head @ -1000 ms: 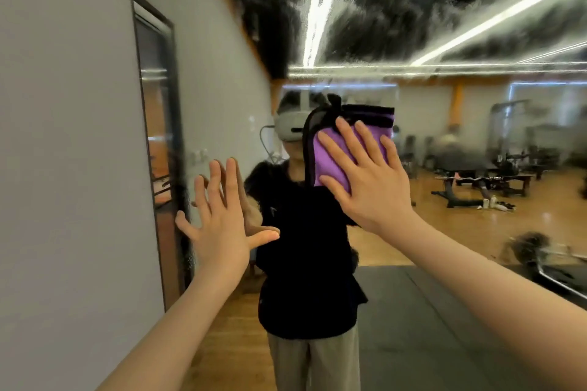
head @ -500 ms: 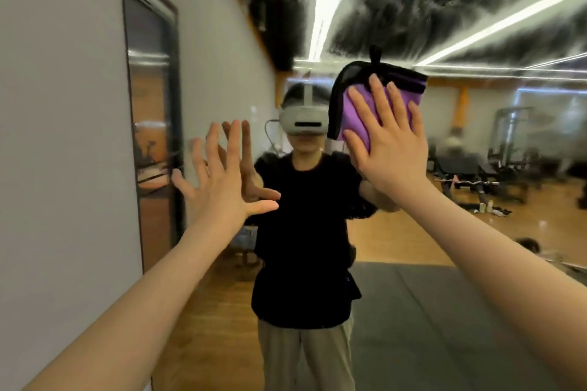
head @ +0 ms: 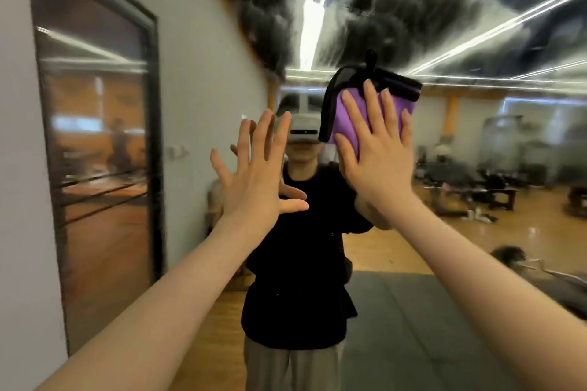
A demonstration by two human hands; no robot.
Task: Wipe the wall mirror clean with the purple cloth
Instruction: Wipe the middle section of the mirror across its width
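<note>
Reaching forward from the bottom corners, two bare forearms run up to the wall mirror [head: 460, 168], whose glass fills most of the view. The left hand [head: 257, 181] is spread flat with straight, fanned fingers, grasping nothing; its fingertips meet those of its own reflection, so it appears to rest on the glass. The right hand [head: 378, 152] is also flat, fingers straight and slightly apart, pressing the purple cloth [head: 355, 111] against the mirror at head height, just right of the left hand. The cloth is folded into a soft, roughly rectangular pad of matte, fuzzy fabric, edged with a black binding along its top and left side, and a small black loop sticks up from its upper edge.

The glass above the cloth carries cloudy, dark, smeared patches with feathery edges, crossed by reflected streaks of bright strip lighting. Behind the hands, the mirror shows the person's reflection [head: 295, 263]: a black short-sleeved top, pale trousers and a smooth grey-white headset. Further in the reflection lie a wooden floor, a dark floor mat [head: 413, 327] and blurred black gym benches [head: 476, 181]. On the grey wall to the left, a tall black-framed glass panel [head: 101, 152] gives an orange-toned reflection.
</note>
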